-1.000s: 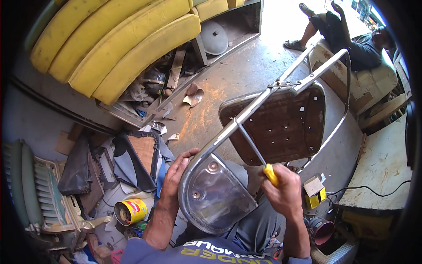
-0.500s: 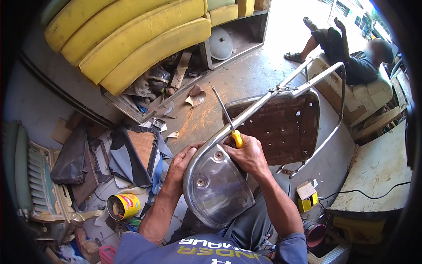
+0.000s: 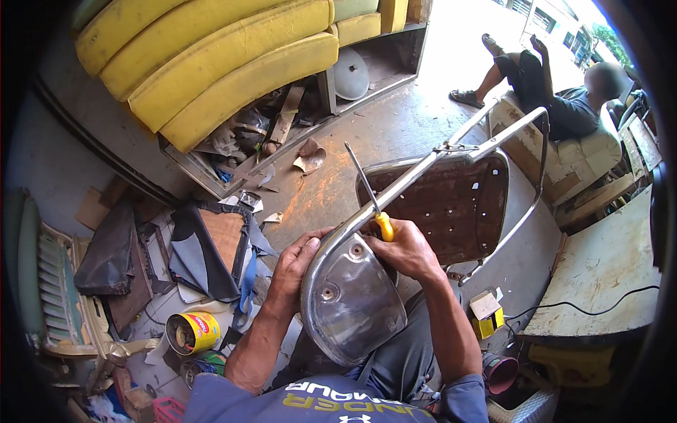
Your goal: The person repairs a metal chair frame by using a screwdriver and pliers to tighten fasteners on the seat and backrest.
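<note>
A metal chair with a bent tube frame (image 3: 416,185) lies tilted from my lap toward the far right. Its scuffed metal back panel (image 3: 356,307), with two round fixing points, rests over my thighs. My left hand (image 3: 295,266) is closed round the tube at the panel's left edge, thumb on top. My right hand (image 3: 409,252) holds a screwdriver (image 3: 384,227) by its yellow handle at the panel's upper right edge, its shaft pointing up and away across the tube. Some right fingers are hidden behind the panel. Beyond lies the brown, rusty seat pan (image 3: 441,211), pierced with holes.
Yellow foam pads (image 3: 233,77) are stacked at far left above a cluttered shelf. Upholstery scraps (image 3: 208,247) and a yellow tin (image 3: 194,333) lie at left. A small yellow box (image 3: 486,324) and a pale board (image 3: 599,268) are at right. Another person (image 3: 564,106) reclines at far right.
The view has shifted slightly. The chair back and both hands sit a little further right, with the same holds. The screwdriver is still in my right hand.
</note>
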Tool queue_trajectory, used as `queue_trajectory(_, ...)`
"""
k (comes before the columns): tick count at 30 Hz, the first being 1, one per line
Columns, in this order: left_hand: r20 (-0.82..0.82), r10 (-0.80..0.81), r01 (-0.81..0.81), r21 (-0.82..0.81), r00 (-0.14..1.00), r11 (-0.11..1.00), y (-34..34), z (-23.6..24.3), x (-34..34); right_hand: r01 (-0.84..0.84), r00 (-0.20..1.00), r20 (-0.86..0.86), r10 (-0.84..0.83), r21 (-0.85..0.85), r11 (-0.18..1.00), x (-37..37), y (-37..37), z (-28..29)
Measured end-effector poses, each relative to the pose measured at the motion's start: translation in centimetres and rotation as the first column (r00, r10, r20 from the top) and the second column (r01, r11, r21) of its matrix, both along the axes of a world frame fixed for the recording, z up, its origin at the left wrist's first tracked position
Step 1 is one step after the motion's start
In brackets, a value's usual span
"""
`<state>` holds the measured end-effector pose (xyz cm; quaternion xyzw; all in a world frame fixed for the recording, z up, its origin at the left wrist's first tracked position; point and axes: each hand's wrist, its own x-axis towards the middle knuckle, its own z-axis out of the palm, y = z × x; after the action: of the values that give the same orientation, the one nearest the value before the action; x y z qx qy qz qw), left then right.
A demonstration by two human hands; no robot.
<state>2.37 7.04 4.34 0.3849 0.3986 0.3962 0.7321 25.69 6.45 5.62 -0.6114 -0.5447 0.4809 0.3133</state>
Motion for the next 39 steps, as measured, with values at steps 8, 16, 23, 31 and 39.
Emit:
queue_trajectory(8, -0.017, 0.049, -0.05, -0.014, 0.999, 0.999, -0.5, 0.9, 0.0, 0.29, 0.933, -0.274, -0.232, 0.191, 0.938, -0.6, -4.5, -1.3)
queue_trajectory(16, 0.164, -0.033, 0.027, 0.038, 0.986, 0.999, 1.0, -0.8, 0.1, 0.32, 0.936, -0.01, -0.351, 0.437, 0.841, -2.3, -9.3, -2.0)
queue_trajectory(23, 0.199, -0.049, 0.035, 0.073, 0.979, 0.997, 0.0, -0.3, 0.7, 0.372, 0.915, 0.055, -0.4, 0.267, 0.889, -2.0, -10.0, -2.4)
queue_trajectory(31, 0.411, -0.17, 0.124, 0.136, 0.895, 0.983, -0.8, 0.3, 2.5, 0.323, 0.946, -0.067, -0.316, 0.18, 0.929, -0.8, -10.5, -2.2)
queue_trajectory(39, 0.34, -0.168, 0.133, 0.125, 0.925, 0.983, -0.2, -0.4, 1.6, 0.361, 0.924, -0.15, -0.351, 0.04, 0.932, -0.9, -10.0, -2.4)
